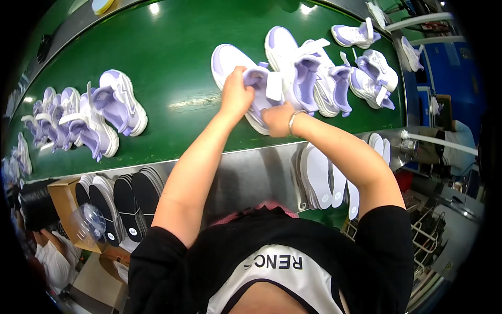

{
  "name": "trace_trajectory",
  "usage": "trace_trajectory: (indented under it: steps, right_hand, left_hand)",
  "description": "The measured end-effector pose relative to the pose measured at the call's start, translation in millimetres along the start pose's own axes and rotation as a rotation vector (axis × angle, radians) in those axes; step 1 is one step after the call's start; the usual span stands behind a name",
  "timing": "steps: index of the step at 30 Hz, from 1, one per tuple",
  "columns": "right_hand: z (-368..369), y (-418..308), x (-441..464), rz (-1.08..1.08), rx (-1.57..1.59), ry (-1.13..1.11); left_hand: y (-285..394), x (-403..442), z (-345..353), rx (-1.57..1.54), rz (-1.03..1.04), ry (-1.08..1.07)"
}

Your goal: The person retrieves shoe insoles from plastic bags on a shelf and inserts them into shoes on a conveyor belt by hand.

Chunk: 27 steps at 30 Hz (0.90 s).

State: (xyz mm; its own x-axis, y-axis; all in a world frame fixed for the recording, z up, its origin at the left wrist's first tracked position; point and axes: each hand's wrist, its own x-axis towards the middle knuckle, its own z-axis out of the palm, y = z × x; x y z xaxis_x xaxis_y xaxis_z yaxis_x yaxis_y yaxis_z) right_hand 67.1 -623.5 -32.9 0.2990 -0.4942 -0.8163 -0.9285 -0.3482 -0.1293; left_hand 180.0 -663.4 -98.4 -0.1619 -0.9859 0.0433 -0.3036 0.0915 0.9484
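A white and lavender shoe [228, 58] rests on the green work surface [183, 63], its toe pointing away from me. My left hand [238, 93] is closed on the left side of its opening. At the heel end, my right hand [278, 119] has its fingers closed on the shoe's rear edge; some fingertips are hidden. The strap stands up between the hands. Right beside this shoe lies another white and lavender shoe [282, 48], and a further one [325, 73] is just beyond it.
More shoes [123, 102] stand at the left, and several [366, 78] at the far right. Black insoles [123, 201] and white insoles [316, 175] lie in stacks below the metal edge [251, 172]. A person in white [55, 261] is at the lower left.
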Motion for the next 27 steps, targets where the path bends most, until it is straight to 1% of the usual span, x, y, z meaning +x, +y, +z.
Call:
trace_trajectory:
  steps: [1,3,5,6,7,8,9,10,11,12,13,14,15,16,17,19,20,21,22,24,25,26,27]
  right_hand:
    - [1,-3,-2,0.007,0.002,0.044]
    - [7,-2,4,0.076,0.034,0.041]
    - [13,-6,-8,0.073,0.131,0.158]
    - [25,-13,-14,0.070,0.130,0.323]
    - [39,-23,-20,0.032,0.130,0.497]
    - [40,-35,-43,-0.058,0.272,0.586]
    - [65,-41,-59,-0.190,0.246,0.982]
    - [75,-41,-82,-0.208,0.343,1.030]
    - [83,-36,-105,-0.090,0.344,0.987]
    - [105,-24,-120,0.037,0.412,1.021]
    - [128,-3,-128,0.256,0.601,0.854]
    - [161,15,-143,0.380,0.561,0.994]
    - [184,25,-162,0.562,0.480,1.025]
    - [216,39,-174,0.665,0.411,1.064]
    - [235,48,-190,0.736,0.438,1.038]
    - [261,56,-217,0.915,0.457,0.930]
    - [271,58,-227,1.015,0.448,0.859]
    - [282,61,-232,1.074,0.476,0.795]
    - [296,68,-234,1.073,0.472,0.804]
    - [322,82,-234,0.911,0.463,0.864]
    - [328,90,-234,0.863,0.599,0.852]
    - [326,92,-235,0.854,0.508,0.868]
    - [326,92,-236,0.840,0.465,0.911]
  left_hand:
    - [2,0,-3,0.017,-0.005,-0.009]
    - [5,-2,-5,0.055,-0.002,-0.019]
    - [6,-3,-9,0.041,0.011,-0.040]
    - [9,-3,-14,0.010,0.019,-0.058]
    - [10,-6,-16,0.068,0.014,0.038]
    - [15,-10,-27,0.070,0.000,0.085]
    - [10,-12,-41,0.056,0.009,0.115]
    - [-2,-9,-59,0.133,0.037,0.143]
    - [-11,-9,-76,0.046,-0.009,0.155]
    - [-12,-8,-93,0.124,-0.033,0.206]
    - [-6,-9,-106,0.254,-0.017,0.232]
    - [-10,-8,-116,0.263,0.037,0.278]
    - [7,-10,-114,0.497,0.138,0.449]
    - [32,-11,-108,0.729,0.240,0.620]
    - [56,-10,-97,0.726,0.246,0.620]
    - [97,-13,-68,0.672,0.721,0.553]
    - [106,-9,-51,0.565,0.794,0.340]
    - [110,-4,-29,0.567,0.785,0.170]
    - [105,6,-4,0.567,0.765,0.107]
    - [80,31,42,0.569,0.624,0.066]
    - [69,41,61,0.553,0.554,0.025]
    - [62,50,73,0.535,0.481,-0.012]
    - [59,56,80,0.441,0.390,-0.127]
